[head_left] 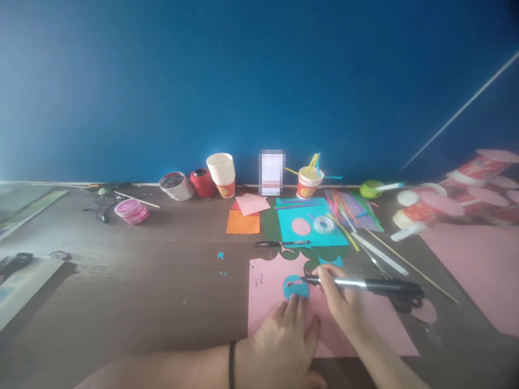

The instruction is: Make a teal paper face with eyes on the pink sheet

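A small blue paper disc [290, 293] with openings in it lies on a pink sheet [265, 310] with scalloped cuts along its far edge. My left hand [284, 332] lies over the sheet, fingers stretched out, fingertips pressing the disc's near edge. In my right hand [340, 294] is a black and silver marker [371, 285], held like a pencil. Its tip points left and reaches the disc's right side; whether it touches is too blurred to tell. Just beyond the sheet lies a thin black pen [279, 244].
A blue sheet [290, 235] bears a tape roll [324, 224] and a pink disc [301, 226]. Stacked paper cups [221, 167] and a cup of strips [308, 186] stand along the wall. Scissors [375, 261] and sticks lie right; decorated cups [478, 167] are piled far right.
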`<state>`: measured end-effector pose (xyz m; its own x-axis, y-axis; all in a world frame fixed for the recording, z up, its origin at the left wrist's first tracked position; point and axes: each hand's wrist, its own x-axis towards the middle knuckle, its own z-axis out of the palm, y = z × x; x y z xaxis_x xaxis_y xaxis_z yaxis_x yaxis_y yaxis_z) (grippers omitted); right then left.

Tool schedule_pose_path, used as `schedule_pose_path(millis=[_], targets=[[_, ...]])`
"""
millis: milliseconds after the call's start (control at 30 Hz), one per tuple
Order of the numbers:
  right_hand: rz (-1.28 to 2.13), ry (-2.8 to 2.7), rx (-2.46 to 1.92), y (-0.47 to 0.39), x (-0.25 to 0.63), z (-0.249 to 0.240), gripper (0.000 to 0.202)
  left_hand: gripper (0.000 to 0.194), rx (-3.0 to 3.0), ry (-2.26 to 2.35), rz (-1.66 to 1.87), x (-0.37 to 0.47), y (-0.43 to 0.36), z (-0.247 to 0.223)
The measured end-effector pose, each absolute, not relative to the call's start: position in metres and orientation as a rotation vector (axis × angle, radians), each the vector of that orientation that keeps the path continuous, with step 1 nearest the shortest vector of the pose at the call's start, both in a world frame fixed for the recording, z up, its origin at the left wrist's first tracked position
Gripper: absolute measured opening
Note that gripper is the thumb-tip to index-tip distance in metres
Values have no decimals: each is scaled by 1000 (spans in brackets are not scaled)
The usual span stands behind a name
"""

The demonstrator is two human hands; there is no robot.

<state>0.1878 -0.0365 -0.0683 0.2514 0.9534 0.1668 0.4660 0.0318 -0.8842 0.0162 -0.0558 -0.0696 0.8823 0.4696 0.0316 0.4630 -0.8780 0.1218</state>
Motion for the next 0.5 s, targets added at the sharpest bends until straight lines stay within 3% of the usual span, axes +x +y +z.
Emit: schedule_pose_path(millis=[500], targets=[[799,-1545,-1514,-36,183,-59,24,78,2951,752,80,17,-54,-68]])
